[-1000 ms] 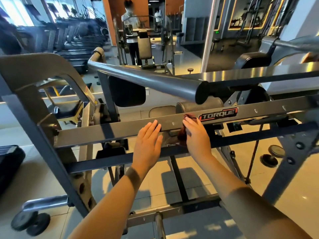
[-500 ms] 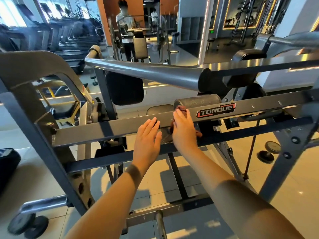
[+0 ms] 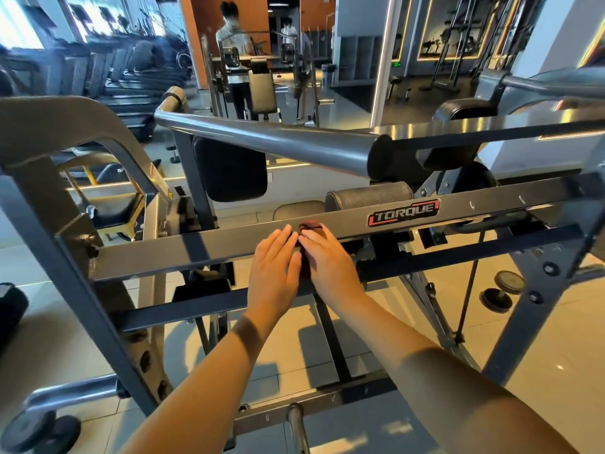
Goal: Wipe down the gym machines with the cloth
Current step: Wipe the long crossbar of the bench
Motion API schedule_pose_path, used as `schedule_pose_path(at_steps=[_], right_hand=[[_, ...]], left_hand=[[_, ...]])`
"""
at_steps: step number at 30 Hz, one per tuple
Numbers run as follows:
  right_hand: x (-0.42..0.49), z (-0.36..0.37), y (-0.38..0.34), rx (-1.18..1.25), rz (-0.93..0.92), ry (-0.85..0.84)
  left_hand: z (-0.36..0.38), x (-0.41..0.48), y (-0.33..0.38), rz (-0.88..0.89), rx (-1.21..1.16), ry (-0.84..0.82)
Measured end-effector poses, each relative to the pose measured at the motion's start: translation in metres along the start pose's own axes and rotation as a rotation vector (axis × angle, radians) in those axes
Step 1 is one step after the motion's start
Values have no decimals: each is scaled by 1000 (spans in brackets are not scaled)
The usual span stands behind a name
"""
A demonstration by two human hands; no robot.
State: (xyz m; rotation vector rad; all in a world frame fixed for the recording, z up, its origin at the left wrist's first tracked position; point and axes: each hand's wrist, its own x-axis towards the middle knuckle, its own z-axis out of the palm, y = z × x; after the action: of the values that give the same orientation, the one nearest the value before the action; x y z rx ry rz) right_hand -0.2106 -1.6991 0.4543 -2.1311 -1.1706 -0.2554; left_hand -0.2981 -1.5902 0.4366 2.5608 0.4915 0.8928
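two bare forearms reach up from the bottom edge, over a low frame rail (image 3: pixel 327 401) and the tiled floor (image 3: pixel 540 339). the left hand (image 3: pixel 273 273) lies flat on the grey crossbar (image 3: pixel 196 253) of the gym machine, its fingers (image 3: pixel 281 237) straight and close together, holding nothing. just beside it, almost touching, the right hand (image 3: pixel 327 260) presses the dark red cloth (image 3: pixel 309 226) against the same crossbar. its fingers (image 3: pixel 316 239) lie nearly straight over the cloth, and the thumb is hidden. the cloth is bunched under this hand, showing past the fingertips at the bar's top edge and in the narrow gap between the two hands. further right on the crossbar sits a red and black torque label (image 3: pixel 402 213).

behind the bar is a black roller pad (image 3: pixel 370 198), and above it a thick round grey bar (image 3: pixel 278 142) runs across in front of a black back pad (image 3: pixel 230 168). a dumbbell (image 3: pixel 501 290) rests on the floor at right. far off stand a row of treadmills (image 3: pixel 131 80) and a standing person (image 3: pixel 234 44).
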Motion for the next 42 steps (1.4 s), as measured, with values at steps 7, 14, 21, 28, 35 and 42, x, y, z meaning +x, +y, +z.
schedule_pose_path(at_steps=[7, 14, 21, 28, 35, 42], right_hand=[[8, -22, 34, 7, 218, 140], [4, -16, 25, -19, 9, -1], [24, -17, 7, 88, 225, 141], [23, -24, 28, 104, 45, -50], [21, -8, 5, 156, 235, 105], [-10, -44, 29, 239, 231, 29]], left_hand=[[0, 0, -6, -4, 25, -28], [1, -1, -6, -1, 22, -40], [-3, 0, -4, -14, -1, -60], [-3, -2, -10, 11, 2, -38], [3, 6, 26, -156, -49, 12], [8, 1, 32, -167, -153, -14]])
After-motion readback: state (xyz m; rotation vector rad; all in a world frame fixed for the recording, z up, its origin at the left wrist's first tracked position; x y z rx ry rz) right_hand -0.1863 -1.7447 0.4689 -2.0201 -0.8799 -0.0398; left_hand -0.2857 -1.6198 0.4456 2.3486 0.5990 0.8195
